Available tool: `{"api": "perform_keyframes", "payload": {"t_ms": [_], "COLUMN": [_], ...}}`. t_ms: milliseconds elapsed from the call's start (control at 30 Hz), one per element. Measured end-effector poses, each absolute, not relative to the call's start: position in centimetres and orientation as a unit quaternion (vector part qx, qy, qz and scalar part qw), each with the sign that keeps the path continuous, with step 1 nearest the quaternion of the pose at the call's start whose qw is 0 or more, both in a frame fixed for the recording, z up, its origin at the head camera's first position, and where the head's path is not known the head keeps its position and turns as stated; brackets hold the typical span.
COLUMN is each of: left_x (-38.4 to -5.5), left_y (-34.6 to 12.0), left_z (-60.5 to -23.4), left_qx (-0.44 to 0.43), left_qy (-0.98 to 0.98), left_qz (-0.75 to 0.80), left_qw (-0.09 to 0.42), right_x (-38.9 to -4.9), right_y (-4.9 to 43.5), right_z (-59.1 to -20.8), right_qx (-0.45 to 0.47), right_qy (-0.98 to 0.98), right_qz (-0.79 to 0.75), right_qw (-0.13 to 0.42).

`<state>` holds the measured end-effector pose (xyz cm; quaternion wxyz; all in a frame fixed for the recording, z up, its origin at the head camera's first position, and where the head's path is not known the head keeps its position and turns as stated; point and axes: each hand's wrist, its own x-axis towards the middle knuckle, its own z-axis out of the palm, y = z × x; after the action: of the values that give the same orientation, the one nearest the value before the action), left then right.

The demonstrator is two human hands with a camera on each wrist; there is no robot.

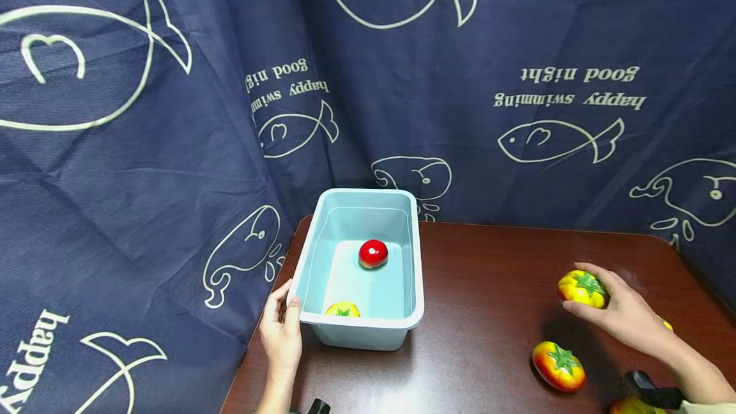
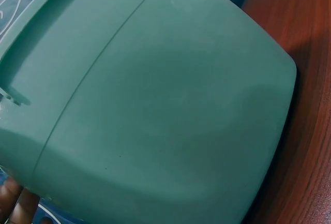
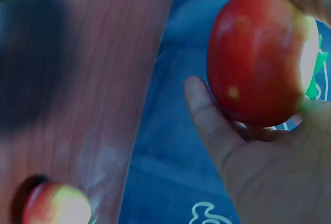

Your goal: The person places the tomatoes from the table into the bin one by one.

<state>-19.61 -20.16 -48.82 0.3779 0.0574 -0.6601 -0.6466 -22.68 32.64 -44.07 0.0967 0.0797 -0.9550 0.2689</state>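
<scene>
My left hand [image 1: 282, 331] grips the near left corner of a light blue plastic bin [image 1: 416, 273], thumb over the rim. In the left wrist view the wall of the bin [image 2: 170, 94] fills most of the picture, with fingertips [image 2: 23, 208] at its lower left edge. Inside the bin lie a red tomato [image 1: 374, 253] and a yellow one, partly hidden by the near rim. Raised over the right part of the table, my right hand [image 1: 623, 312] holds a red-and-yellow tomato [image 1: 582, 289] with a green leafy top between thumb and fingers. Its red underside [image 3: 258, 58] shows in the right wrist view.
Another red-and-yellow tomato [image 1: 559, 367] lies on the brown wooden table [image 1: 477, 299], below the right hand. More yellowish fruit [image 1: 635, 405] shows partly behind the right wrist and forearm. Dark blue cloth [image 1: 402, 114] with white fish drawings hangs behind and to the left.
</scene>
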Motion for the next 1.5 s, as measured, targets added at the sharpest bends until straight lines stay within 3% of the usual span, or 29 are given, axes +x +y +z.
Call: {"api": "perform_keyframes", "payload": {"t_ms": [700, 1233, 1500], "left_x": [-19.5, -19.4, -19.4], "left_y": [-20.2, -20.1, -20.2], "left_z": [-48.7, -48.7, -48.7], "left_qx": [0.057, 0.054, 0.051], "left_qy": [-0.66, -0.66, -0.66], "left_qz": [-0.648, -0.647, -0.649], "left_qw": [0.377, 0.377, 0.376], "right_x": [-25.4, -26.6, -26.8], "right_y": [27.8, 23.0, 21.1], "right_z": [-42.7, -43.2, -43.7], "right_qx": [0.145, 0.183, 0.214], "right_qy": [-0.92, -0.924, -0.912], "right_qz": [0.337, 0.318, 0.333], "right_qw": [0.138, 0.104, 0.112]}}
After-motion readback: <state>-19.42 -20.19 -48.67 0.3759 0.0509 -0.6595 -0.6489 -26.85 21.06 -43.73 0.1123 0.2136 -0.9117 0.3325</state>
